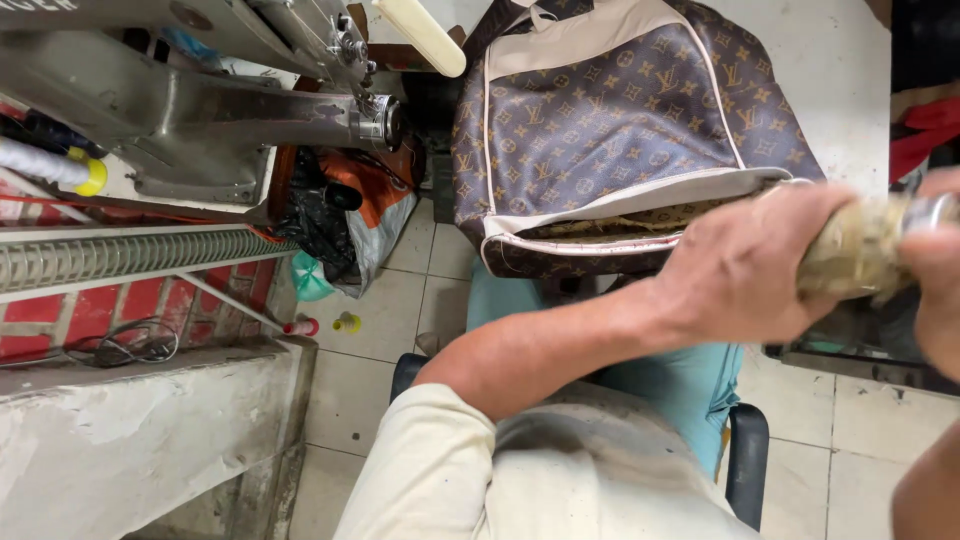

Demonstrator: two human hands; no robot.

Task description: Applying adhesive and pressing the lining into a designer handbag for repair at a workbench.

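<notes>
- The thing in hand is a stubby cylinder wrapped in frayed, tan fibrous stuff (858,250), with a bit of bright metal showing at its right end. It is held in the air at the right of the view, just in front of the open edge of a bag, not resting on anything.
- The left hand (745,270) is clenched around the wrapped part, fingers curled over the top.
- The right hand (940,265) meets it from the other side, at the metal end; only a sliver of that hand shows, so I cannot tell whether it is closed.
- I'd judge the wrap rough and grippy, not slippery, and the core stiff; it looks light enough for one hand. The wrapped middle seems the safe place to hold, since the frayed edges could shed or snag.
- Just behind it lies the brown patterned bag (600,130) with cream trim, soft and slumping, its mouth gaping toward the hands. It would fold if lifted by one corner.
- The bag rests on a pale tabletop (840,80).
- To the left stands a grey industrial sewing machine (220,100).
- Below are a tiled floor (390,320) and small thread spools.
</notes>
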